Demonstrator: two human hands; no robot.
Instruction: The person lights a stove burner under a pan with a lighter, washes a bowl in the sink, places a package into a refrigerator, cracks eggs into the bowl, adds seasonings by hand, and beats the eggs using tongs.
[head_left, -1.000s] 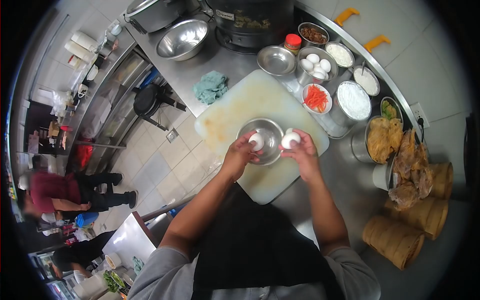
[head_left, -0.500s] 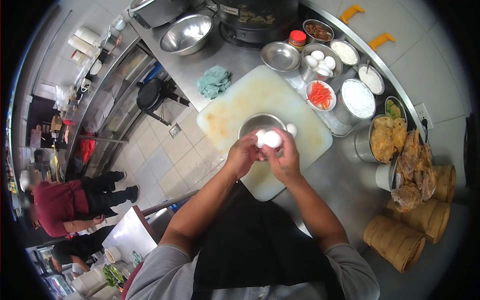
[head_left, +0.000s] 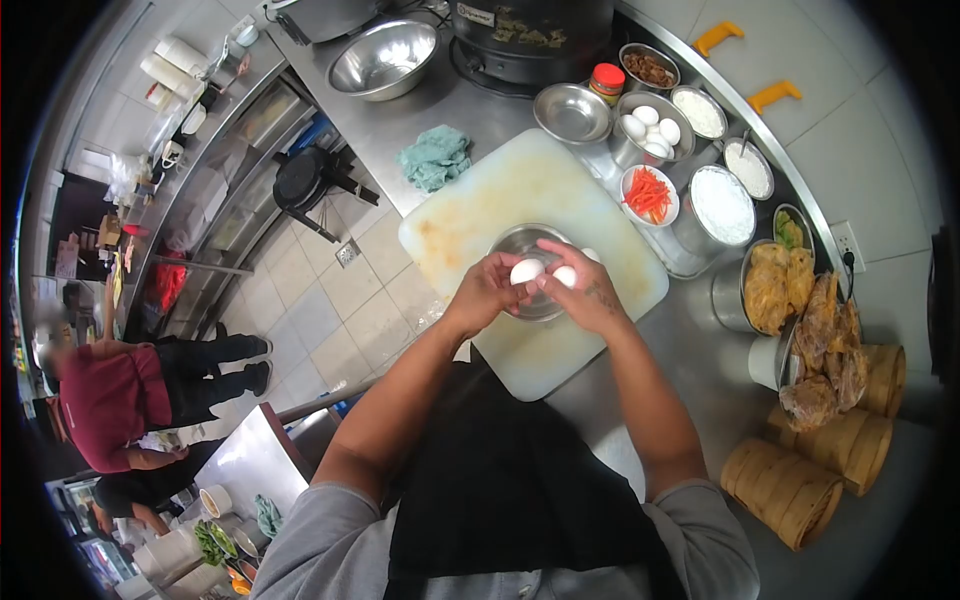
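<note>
Over a metal bowl [head_left: 517, 237] on the cutting board [head_left: 450, 222], both my hands are closed around white eggs. My left hand [head_left: 485, 296] grips one egg [head_left: 525, 270] between thumb and fingers. A second egg [head_left: 566, 276] sits in my right hand [head_left: 597, 302], with the index finger stretched past it. The two hands nearly meet at the thumbs. Behind my right fingers, another egg [head_left: 590, 255] shows in part beside the bowl. My hands hide most of the bowl's inside.
A pot of eggs [head_left: 652, 104], a bowl of red strips [head_left: 649, 195] and a container of white powder [head_left: 721, 205] stand right of the board. A green cloth [head_left: 434, 158] lies at its upper left. Bamboo steamers [head_left: 780, 488] are at right; a person [head_left: 110, 405] stands at left.
The two eggs were close together in my hands and are now a little apart. My right index finger has stretched out over the bowl. The camera view has shifted slightly.
</note>
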